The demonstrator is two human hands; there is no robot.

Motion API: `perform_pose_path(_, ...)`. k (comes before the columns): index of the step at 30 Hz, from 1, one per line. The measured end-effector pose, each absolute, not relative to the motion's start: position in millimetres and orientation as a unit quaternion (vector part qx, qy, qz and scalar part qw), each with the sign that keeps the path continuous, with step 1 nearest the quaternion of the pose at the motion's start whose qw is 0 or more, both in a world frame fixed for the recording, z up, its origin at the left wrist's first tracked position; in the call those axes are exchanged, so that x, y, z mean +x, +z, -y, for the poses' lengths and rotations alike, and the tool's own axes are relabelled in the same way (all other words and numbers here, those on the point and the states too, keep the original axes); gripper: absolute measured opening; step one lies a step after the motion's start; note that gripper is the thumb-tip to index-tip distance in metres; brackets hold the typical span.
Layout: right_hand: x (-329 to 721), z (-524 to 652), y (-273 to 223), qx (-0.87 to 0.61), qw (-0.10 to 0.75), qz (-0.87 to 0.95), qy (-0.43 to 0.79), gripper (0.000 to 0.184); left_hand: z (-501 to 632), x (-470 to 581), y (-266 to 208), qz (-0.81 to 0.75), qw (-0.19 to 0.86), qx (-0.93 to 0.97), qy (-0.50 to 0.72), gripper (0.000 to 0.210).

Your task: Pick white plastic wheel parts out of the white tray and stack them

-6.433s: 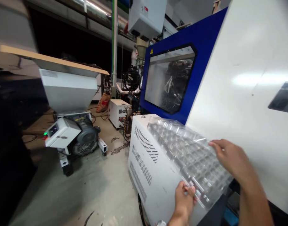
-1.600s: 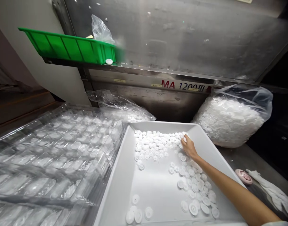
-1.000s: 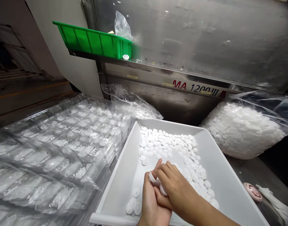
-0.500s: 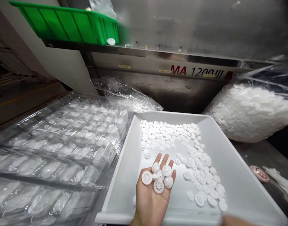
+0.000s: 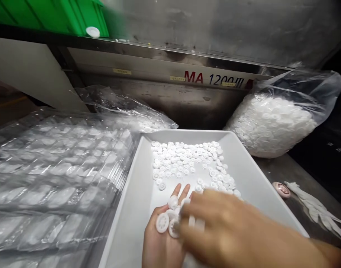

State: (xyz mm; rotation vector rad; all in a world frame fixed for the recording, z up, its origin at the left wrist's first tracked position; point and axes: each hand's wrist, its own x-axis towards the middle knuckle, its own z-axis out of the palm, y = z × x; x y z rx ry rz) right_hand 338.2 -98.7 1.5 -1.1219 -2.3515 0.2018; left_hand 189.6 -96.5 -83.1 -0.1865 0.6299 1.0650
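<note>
Several small white plastic wheels (image 5: 162,222) with spoked faces rest in the upturned palm of my left hand (image 5: 164,243), above the near part of the grey-white tray (image 5: 122,223). My right hand (image 5: 228,227), smeared by motion, reaches across from the right over that palm. Its fingertips overlap the held wheels, and whether they grip one cannot be made out. Farther back in the tray lie many loose white wheels (image 5: 184,150), spread along the far and right sides. My right hand hides part of them.
Clear plastic blister trays (image 5: 58,169) holding white parts are stacked on the left. A bulging clear bag of white parts (image 5: 276,123) stands at the back right, another bag (image 5: 125,108) at the back. A white glove (image 5: 312,208) and a pink round object (image 5: 281,190) lie right. A green bin (image 5: 53,16) sits above.
My right hand has come in from the lower right over my left palm. The view has shifted, so the tray and bags appear farther left. The wheels are still in my left hand.
</note>
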Motion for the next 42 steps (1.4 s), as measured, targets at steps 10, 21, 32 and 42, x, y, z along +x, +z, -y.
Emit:
perform_pose_path(10, 342.2, 62.3, -29.1, -0.467, 0.145, 0.784, 0.384, 0.013, 96.8, 192.4, -69.0, -0.309, 0.797, -0.118, 0.505, 0.055)
perform_pose_path(21, 335.0, 57.5, -62.1, -0.556, 0.245, 0.694, 0.387, 0.02, 98.9, 198.0, -72.9, -0.372, 0.755, -0.11, 0.529, 0.054)
perform_pose_path(32, 345.6, 62.5, -61.2, -0.539, 0.256, 0.692, 0.407, 0.026, 97.9, 197.4, -71.5, -0.367, 0.767, -0.112, 0.514, 0.051)
perform_pose_path(42, 345.9, 92.4, -57.4, -0.514, 0.202, 0.786, 0.28, 0.027, 96.0, 194.0, -69.5, -0.368, 0.788, -0.114, 0.48, 0.051)
